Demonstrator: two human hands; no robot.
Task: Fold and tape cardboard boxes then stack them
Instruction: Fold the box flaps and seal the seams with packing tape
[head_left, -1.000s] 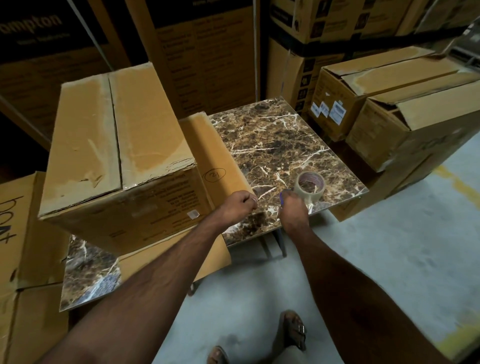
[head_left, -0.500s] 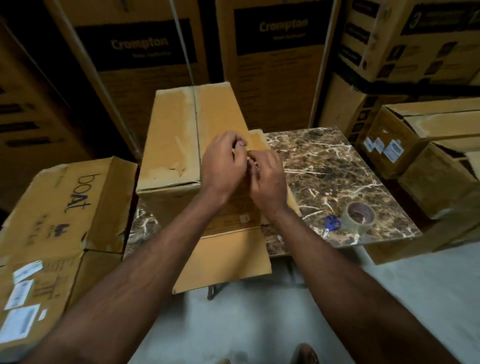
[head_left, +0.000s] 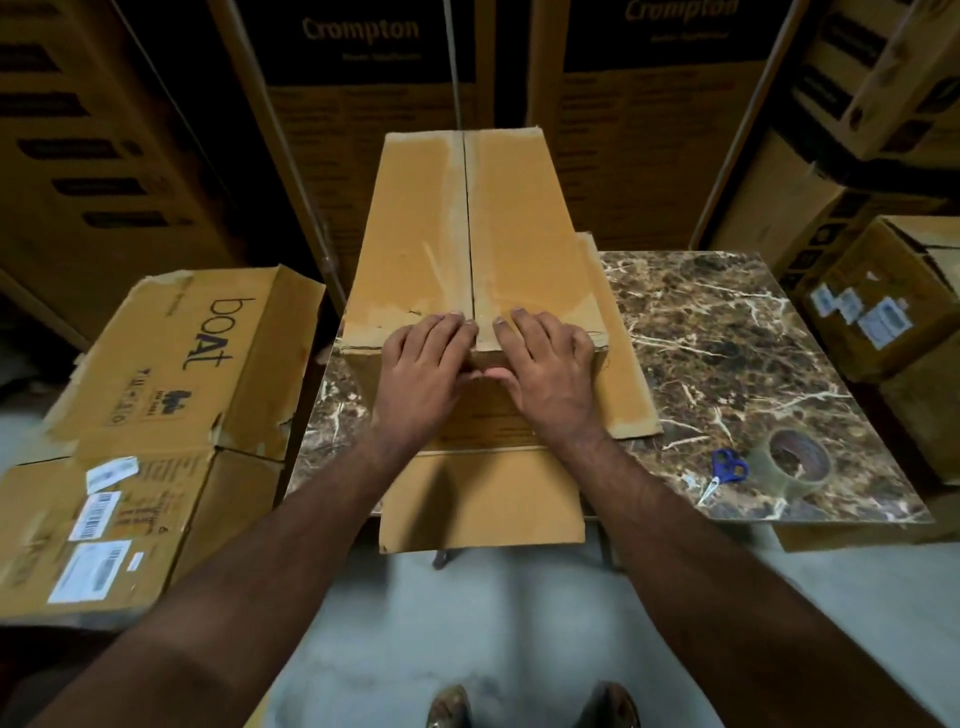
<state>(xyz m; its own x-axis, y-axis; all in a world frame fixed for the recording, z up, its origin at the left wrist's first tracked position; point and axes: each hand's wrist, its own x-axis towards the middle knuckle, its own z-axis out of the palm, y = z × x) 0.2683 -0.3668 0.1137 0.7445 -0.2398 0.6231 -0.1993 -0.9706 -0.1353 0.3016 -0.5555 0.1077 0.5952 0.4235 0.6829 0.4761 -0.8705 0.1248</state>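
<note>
Since half a sec ago both hands have dropped from a mid-air fumble onto the box (head_left: 467, 244); view now squarer on it. I see the box standing on the marble table (head_left: 727, 338), centre-left, flaps shut, seam running away from me; no tape seen on the seam. Left hand (head_left: 426, 364) and right hand (head_left: 545, 364) lie flat, fingers straight, pressing the near top edge either side of the seam; grasping nothing. I judge the box empty, so light, stiff at corners, flaps springy & likely to pop; grip by opposite side walls, low. Tape roll (head_left: 795, 462) and scissors (head_left: 727, 467) sit near right, touching each other.
</note>
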